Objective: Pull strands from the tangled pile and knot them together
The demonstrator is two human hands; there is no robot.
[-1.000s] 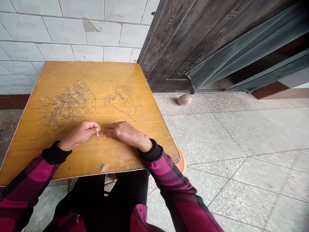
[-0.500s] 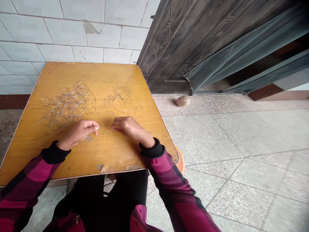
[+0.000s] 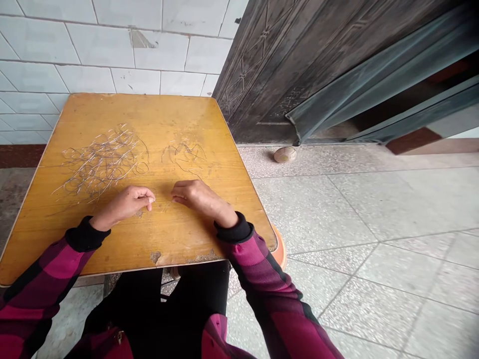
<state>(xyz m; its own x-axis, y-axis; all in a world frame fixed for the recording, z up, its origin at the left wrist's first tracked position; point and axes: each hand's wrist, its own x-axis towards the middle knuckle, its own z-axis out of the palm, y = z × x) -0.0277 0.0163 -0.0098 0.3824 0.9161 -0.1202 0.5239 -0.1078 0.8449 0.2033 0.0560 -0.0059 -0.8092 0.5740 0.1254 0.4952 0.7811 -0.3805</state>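
My left hand (image 3: 126, 205) is closed in a pinch above the wooden table, thumb pressed against the forefinger. A short way to its right, my right hand (image 3: 197, 196) is also pinched, its fingertips pointing down and left. Between them is a thin wire, very faint now, whose ends go into the fingertips of both hands. A large tangle of thin looped wires (image 3: 107, 162) lies beyond my left hand. Beyond my right hand is a smaller group of bent wires (image 3: 185, 153), one strand reaching toward my knuckles.
The yellow-brown table (image 3: 149, 252) has chipped spots along its front edge. Its back edge is at a white tiled wall (image 3: 93, 42). To the right stand a dark carved door (image 3: 262, 99) and a hanging greenish curtain (image 3: 337, 109). A roundish object (image 3: 285, 154) lies on the tiled floor.
Both hands stay nearly in place, still pinching. The wire between the fingertips shows less clearly than before. The view has shifted very slightly.
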